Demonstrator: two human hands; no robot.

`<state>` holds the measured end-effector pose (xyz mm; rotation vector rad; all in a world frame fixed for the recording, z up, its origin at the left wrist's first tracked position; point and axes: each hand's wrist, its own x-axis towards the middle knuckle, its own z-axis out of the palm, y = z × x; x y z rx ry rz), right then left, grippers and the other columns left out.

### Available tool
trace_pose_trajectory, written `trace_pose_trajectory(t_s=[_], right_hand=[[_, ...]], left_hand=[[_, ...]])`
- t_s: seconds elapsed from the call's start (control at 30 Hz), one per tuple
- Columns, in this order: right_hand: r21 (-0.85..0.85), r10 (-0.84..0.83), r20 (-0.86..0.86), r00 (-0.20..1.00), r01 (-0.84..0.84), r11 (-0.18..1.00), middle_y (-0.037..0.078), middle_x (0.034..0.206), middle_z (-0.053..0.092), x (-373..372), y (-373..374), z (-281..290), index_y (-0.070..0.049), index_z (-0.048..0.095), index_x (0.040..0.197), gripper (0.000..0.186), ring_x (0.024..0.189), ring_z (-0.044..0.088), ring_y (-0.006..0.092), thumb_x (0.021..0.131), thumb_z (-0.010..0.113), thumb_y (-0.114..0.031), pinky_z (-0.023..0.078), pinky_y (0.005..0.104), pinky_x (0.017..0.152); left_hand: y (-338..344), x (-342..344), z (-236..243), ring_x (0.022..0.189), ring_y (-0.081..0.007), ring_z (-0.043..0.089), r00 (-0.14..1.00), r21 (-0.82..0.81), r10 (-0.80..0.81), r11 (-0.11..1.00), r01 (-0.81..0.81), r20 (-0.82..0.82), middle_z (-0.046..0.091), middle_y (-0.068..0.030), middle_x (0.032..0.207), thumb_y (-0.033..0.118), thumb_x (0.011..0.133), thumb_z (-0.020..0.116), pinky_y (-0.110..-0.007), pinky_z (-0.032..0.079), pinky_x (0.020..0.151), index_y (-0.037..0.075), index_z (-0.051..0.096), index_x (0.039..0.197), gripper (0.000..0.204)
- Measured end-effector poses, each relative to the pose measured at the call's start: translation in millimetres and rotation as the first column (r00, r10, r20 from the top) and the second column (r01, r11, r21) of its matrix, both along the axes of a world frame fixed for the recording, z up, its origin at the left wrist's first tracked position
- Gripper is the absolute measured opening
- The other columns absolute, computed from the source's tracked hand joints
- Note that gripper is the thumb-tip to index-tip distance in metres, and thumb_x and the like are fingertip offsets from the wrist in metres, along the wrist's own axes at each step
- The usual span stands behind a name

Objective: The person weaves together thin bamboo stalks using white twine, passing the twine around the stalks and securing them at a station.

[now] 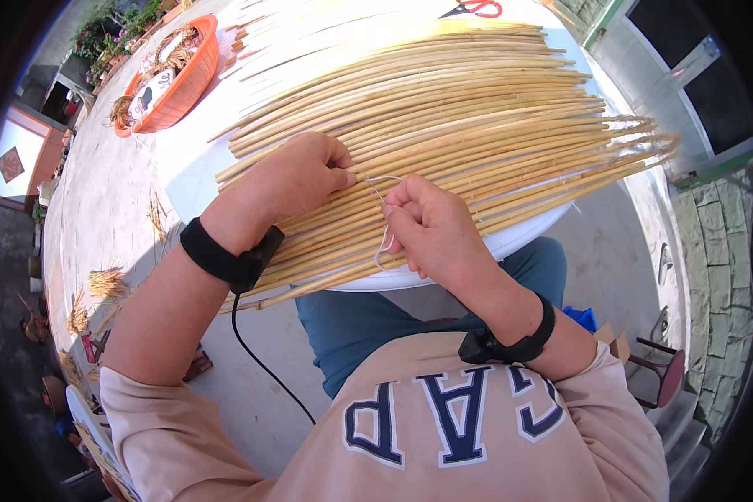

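A broad row of straw-coloured stalks (443, 109) lies side by side across a white round table (527, 238). My left hand (297, 176) rests on the stalks left of the middle, its thumb and forefinger pinched together at one stalk. Whether they also hold the string there is too small to tell. A thin white string (375, 189) loops up from the stalks near those fingertips to my right hand (422, 222). The right fingers are closed on it, and a loose loop hangs below them over the near stalks.
Red-handled scissors (477, 8) lie at the table's far edge. An orange basket (180, 92) with straw bundles and a white bag stands at the far left. A black cable (251, 347) runs down from my left wrist strap. A dark red stool (668, 376) is at the right.
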<state>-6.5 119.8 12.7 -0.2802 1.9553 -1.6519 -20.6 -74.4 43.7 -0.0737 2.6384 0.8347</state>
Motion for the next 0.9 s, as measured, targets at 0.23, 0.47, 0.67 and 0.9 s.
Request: trace_pose_trajectory(t_s=[0.23,0.47,0.67,0.9], right_hand=[[0.070,0.036,-0.173,0.984,-0.024,0.997,0.014,0.063,0.063,-2.4,-3.4,-11.6,0.001,0.057,0.082,0.011,0.056,0.064,0.0227,0.087,0.054,-0.009,0.050,0.0347,0.055],[0.116,0.076,-0.159,0.984,-0.058,0.992,0.005,0.065,0.061,-2.6,-2.2,-7.3,0.001,0.056,0.092,0.011,0.049,0.052,0.0071,0.091,0.050,-0.009,0.041,0.0221,0.041],[0.110,0.064,-0.196,0.978,-0.043,0.993,0.005,0.063,0.060,-0.7,-1.9,-11.2,0.000,0.056,0.091,0.012,0.048,0.050,0.0073,0.092,0.050,-0.010,0.041,0.0227,0.042],[0.099,0.062,-0.238,0.969,-0.039,0.994,0.005,0.062,0.060,-0.7,-0.6,-11.9,0.000,0.055,0.090,0.011,0.048,0.050,0.0079,0.091,0.050,-0.009,0.041,0.0229,0.043]], left_hand=[[0.8,3.9,8.0,0.074,-0.0085,0.051,0.989,0.121,0.116,0.985,-0.126,0.092,0.061,0.0002,0.078,0.018,0.085,0.066,-0.026,0.042,0.067,0.003,0.066,0.091,0.017],[0.8,3.9,11.3,0.075,-0.0069,0.050,0.973,0.229,0.161,0.953,-0.197,0.165,0.061,0.0024,0.079,0.018,0.085,0.066,-0.022,0.040,0.072,0.005,0.067,0.090,0.015],[-0.6,2.5,9.0,0.076,-0.0063,0.050,0.966,0.302,0.161,0.928,-0.218,0.202,0.062,0.0028,0.078,0.016,0.084,0.066,-0.022,0.040,0.073,0.004,0.068,0.088,0.013],[0.3,3.6,8.4,0.075,-0.0051,0.050,0.976,0.273,0.159,0.942,-0.195,0.149,0.061,0.0039,0.078,0.016,0.084,0.065,-0.021,0.039,0.072,0.003,0.067,0.087,0.013]])
